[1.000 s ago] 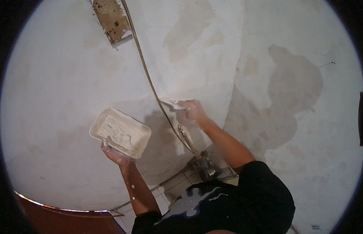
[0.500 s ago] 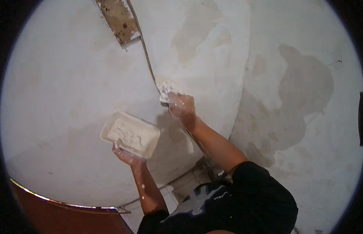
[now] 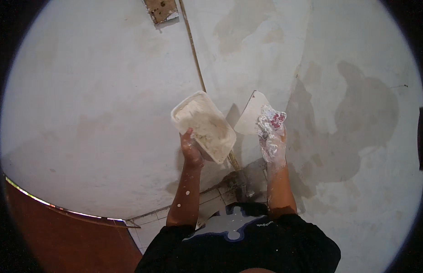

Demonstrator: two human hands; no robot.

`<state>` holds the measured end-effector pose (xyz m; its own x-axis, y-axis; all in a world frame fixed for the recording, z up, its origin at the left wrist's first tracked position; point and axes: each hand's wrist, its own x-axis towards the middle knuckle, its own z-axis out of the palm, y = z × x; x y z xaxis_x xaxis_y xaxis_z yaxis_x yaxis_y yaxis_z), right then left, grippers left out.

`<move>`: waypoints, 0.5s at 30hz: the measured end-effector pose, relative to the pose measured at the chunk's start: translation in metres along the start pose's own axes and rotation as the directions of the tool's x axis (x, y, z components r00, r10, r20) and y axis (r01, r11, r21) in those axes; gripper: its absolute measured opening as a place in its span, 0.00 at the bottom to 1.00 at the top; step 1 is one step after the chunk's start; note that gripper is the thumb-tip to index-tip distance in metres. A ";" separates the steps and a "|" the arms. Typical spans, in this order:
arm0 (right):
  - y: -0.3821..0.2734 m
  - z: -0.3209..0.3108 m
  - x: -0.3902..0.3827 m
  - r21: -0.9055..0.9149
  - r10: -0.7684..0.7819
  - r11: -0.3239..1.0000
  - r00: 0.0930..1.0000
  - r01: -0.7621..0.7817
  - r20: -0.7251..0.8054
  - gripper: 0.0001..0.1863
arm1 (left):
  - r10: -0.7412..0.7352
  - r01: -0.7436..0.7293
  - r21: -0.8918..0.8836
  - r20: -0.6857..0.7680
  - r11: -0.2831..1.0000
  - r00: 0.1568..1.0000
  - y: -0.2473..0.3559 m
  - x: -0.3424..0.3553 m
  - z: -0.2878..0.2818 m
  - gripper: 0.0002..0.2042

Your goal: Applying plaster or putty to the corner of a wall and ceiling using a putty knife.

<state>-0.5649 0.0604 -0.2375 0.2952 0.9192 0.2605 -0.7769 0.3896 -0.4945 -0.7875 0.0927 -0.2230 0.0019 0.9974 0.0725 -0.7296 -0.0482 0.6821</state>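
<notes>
My left hand (image 3: 191, 149) grips a white rectangular tub (image 3: 207, 123) by its near left side, thumb over the rim. Off-white wall putty coats the inside of the tub. Just right of it, my right hand (image 3: 273, 141) is closed around a putty knife (image 3: 252, 111) with a wide, pale, flat blade. The blade points up and left toward the tub, a small gap apart from it. Thick putty clings to the knife's handle end and to the fingers, with a bit of red showing through. The grip itself is partly hidden by that putty.
Ahead stands a pale wall (image 3: 98, 100) with damp-looking patches. A narrow strip (image 3: 192, 41) runs down it beside a brown cut-out (image 3: 162, 10). A nail (image 3: 406, 85) sticks out at far right. Below are floor tiles (image 3: 150, 230) and a reddish-brown panel (image 3: 61, 232).
My right hand has come off the wall strip, moving right and down, and the knife's blade now shows fully. The tub has moved right and up and is turned more steeply.
</notes>
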 end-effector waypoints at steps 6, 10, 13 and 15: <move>0.005 -0.019 -0.004 -0.339 -0.190 0.915 0.975 0.217 0.113 0.17 | 0.008 -0.010 0.020 0.099 1.000 0.995 -0.017 0.002 0.012 0.28; 0.009 0.000 -0.010 -0.150 -0.131 0.981 0.991 0.127 -0.019 0.17 | 0.012 -0.014 0.037 0.049 0.999 0.999 -0.017 0.000 0.008 0.28; 0.010 -0.007 -0.012 -0.261 -0.252 0.932 0.967 0.250 0.027 0.17 | 0.025 -0.027 0.031 0.056 0.999 0.998 -0.019 -0.001 0.001 0.28; 0.009 -0.035 -0.007 0.362 0.129 0.924 0.992 -0.126 0.016 0.16 | -0.014 0.012 0.030 0.066 0.999 0.998 -0.017 -0.002 0.011 0.29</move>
<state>-0.5543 0.0593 -0.2731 0.1838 0.9607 0.2079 -0.9560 0.2239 -0.1897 -0.7679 0.0906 -0.2264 0.0575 0.9922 0.1106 -0.7090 -0.0374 0.7043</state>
